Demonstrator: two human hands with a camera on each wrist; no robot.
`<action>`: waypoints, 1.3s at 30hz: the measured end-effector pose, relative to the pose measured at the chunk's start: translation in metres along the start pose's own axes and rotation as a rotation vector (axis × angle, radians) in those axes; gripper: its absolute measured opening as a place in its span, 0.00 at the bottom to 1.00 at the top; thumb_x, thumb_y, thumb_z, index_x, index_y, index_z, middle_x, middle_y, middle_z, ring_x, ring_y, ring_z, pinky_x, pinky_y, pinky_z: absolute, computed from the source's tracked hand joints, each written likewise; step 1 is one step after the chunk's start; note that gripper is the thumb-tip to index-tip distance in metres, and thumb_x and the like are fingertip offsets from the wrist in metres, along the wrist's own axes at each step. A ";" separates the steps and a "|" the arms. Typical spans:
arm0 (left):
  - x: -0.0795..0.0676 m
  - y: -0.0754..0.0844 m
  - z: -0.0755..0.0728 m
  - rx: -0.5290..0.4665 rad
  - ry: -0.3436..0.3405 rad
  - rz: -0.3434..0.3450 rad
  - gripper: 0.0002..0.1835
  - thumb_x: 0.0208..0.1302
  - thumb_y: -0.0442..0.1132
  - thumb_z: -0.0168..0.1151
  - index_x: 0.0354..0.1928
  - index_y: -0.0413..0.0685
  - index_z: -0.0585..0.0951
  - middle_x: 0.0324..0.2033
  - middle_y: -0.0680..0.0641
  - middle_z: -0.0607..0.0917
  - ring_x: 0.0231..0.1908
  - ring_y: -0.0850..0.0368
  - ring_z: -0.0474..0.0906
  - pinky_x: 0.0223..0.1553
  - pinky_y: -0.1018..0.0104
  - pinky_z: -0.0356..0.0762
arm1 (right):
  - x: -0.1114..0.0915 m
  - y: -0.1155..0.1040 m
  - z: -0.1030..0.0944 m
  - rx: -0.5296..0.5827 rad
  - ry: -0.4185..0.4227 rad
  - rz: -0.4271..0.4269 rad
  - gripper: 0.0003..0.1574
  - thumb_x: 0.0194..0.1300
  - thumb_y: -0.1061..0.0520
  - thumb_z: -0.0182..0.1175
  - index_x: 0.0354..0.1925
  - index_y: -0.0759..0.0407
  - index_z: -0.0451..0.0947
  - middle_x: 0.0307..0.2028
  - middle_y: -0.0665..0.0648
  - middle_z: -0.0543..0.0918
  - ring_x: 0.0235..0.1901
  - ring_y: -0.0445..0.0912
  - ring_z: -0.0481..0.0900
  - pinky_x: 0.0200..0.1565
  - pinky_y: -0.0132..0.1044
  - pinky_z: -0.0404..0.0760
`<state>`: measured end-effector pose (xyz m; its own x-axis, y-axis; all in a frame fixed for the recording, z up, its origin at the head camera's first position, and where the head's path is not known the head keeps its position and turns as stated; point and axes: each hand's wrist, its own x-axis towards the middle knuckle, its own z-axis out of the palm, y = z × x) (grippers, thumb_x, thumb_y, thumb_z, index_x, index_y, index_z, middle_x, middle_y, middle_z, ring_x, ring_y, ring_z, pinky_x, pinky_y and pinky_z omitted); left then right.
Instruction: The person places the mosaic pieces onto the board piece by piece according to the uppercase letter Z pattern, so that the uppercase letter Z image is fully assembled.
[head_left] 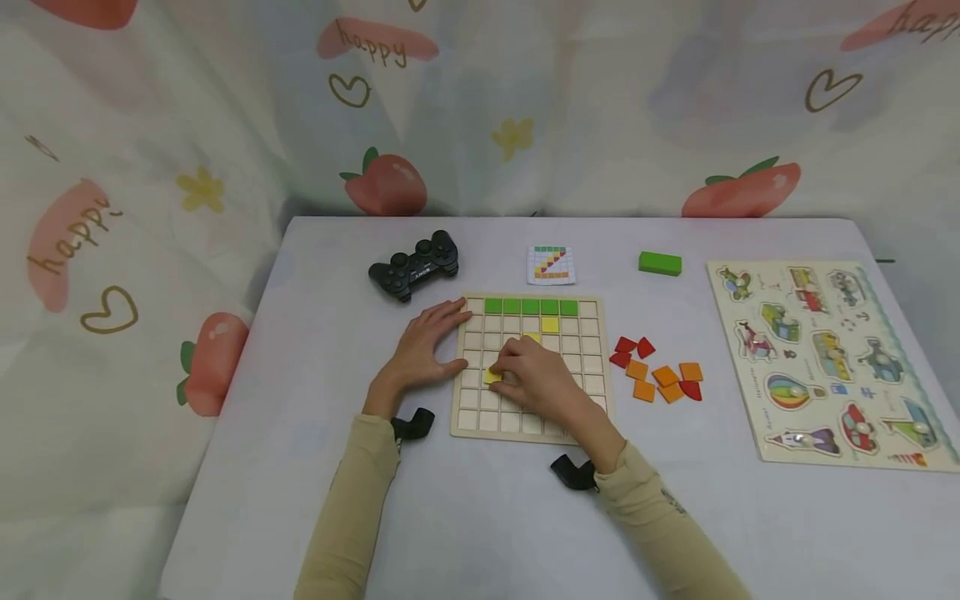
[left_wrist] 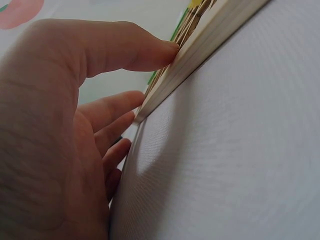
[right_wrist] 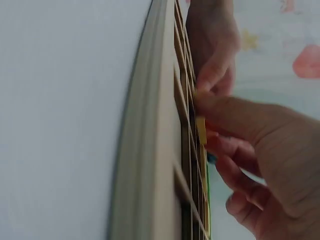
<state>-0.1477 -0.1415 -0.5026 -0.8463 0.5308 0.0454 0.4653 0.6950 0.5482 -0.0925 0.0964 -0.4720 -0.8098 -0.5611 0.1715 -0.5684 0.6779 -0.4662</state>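
A wooden grid board [head_left: 592, 385] lies on the table, with several green tiles [head_left: 531, 307] in its top row. One yellow tile [head_left: 550, 324] sits in the row below, and another [head_left: 532, 337] shows partly behind my right hand [head_left: 542, 379]. That hand pinches a yellow square tile [head_left: 492, 377] between thumb and fingers, low over a cell at the board's left side. In the right wrist view the same tile [right_wrist: 201, 131] is seen edge-on. My left hand [head_left: 420, 350] rests at the board's left edge, thumb [left_wrist: 150, 54] and fingertips touching the rim, fingers extended.
Red pieces [head_left: 624, 344] and orange square tiles [head_left: 643, 391] lie loose right of the board. Behind it are a black game controller [head_left: 415, 265], a small pattern card [head_left: 551, 265] and a green block [head_left: 660, 263]. A picture puzzle board [head_left: 813, 333] occupies the right side.
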 end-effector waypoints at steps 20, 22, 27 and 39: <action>0.000 -0.004 0.001 -0.003 0.009 0.013 0.43 0.53 0.58 0.60 0.72 0.52 0.67 0.75 0.51 0.59 0.74 0.51 0.51 0.69 0.45 0.53 | 0.002 -0.005 0.001 -0.027 -0.017 -0.020 0.07 0.57 0.53 0.73 0.34 0.54 0.90 0.36 0.46 0.80 0.35 0.42 0.72 0.30 0.33 0.75; 0.000 -0.004 0.001 0.000 0.010 0.011 0.43 0.53 0.59 0.60 0.72 0.53 0.67 0.75 0.51 0.59 0.74 0.51 0.51 0.69 0.45 0.53 | 0.002 -0.004 0.000 -0.013 -0.029 -0.031 0.07 0.58 0.52 0.72 0.34 0.53 0.90 0.37 0.46 0.80 0.35 0.42 0.72 0.31 0.33 0.76; -0.001 -0.005 0.001 0.012 0.012 0.000 0.43 0.52 0.59 0.60 0.72 0.53 0.67 0.75 0.52 0.59 0.74 0.51 0.51 0.69 0.45 0.53 | 0.000 0.007 -0.015 0.066 -0.063 0.009 0.10 0.61 0.54 0.69 0.40 0.57 0.88 0.39 0.50 0.80 0.37 0.44 0.76 0.37 0.37 0.78; 0.000 -0.001 0.001 0.001 -0.005 -0.011 0.43 0.52 0.55 0.62 0.72 0.52 0.67 0.75 0.52 0.59 0.74 0.51 0.51 0.69 0.47 0.53 | -0.053 0.094 -0.102 0.034 -0.066 0.554 0.19 0.64 0.55 0.64 0.49 0.68 0.83 0.40 0.64 0.80 0.37 0.56 0.77 0.37 0.47 0.77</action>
<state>-0.1483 -0.1418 -0.5039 -0.8498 0.5259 0.0350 0.4565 0.7013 0.5475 -0.1180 0.2384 -0.4368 -0.9747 -0.1549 -0.1612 -0.0548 0.8646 -0.4994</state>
